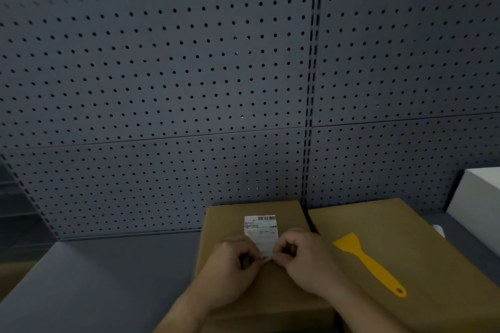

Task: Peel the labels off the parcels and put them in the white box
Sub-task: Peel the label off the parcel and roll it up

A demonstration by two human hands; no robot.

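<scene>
Low in the middle of the frame, the left hand (235, 259) and the right hand (299, 254) meet at the near edge of a white label (261, 232). Both have their fingers curled in, and the fingertips appear to pinch the label's bottom edge from either side, though the exact hold is small and hard to read. The rest of the label lies flat on top of a brown parcel (230, 217), its barcode at the far end, so the peel looks barely begun.

Just right of this parcel, touching or nearly so, sits a second parcel (378, 219) with no label showing on its top. A yellow scraper (370, 265) lies on it, untouched. At the right edge of the frame, beyond the second parcel, stands the white box (479, 197), only partly in view. A grey pegboard (162, 76) fills the upper frame, and a grey shelf (94, 278) spreads out at lower left.

The main risk, as I judge it, is tearing: a thin paper label pulled fast or at a steep angle may split and leave part stuck to the cardboard. It may also lift the parcel's brown surface. Once free, the sticky side could fold onto itself or cling to the fingers on the way to the box.
</scene>
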